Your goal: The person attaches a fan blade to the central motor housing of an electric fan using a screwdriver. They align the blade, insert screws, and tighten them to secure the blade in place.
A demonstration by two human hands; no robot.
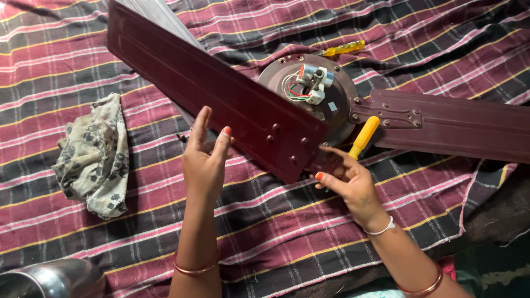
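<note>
On the striped cloth (287, 221), I see my left hand (205, 160) open against the fan blade (210, 88), my right hand (353, 185) gripping a yellow-handled screwdriver (363, 138)

Painted metal, woven cloth and yellow plastic

The near fan blade (221, 94) and the right blade (458, 124) look like sheet metal in a dark maroon paint, smooth with a soft sheen, set with small dull screws. The round motor housing (337, 102) is duller brownish metal, carrying a glossy metal capacitor (314, 74) and plastic-coated wires. Both the screwdriver handle (364, 135) and the far screwdriver (343, 49) look like shiny yellow plastic. The striped bedcloth (276, 221) is matt, coarse woven cotton; the crumpled rag (94, 157) at left is soft, faded printed fabric. At the near left, a polished metal vessel (49, 278) gleams mirror-bright.
</note>
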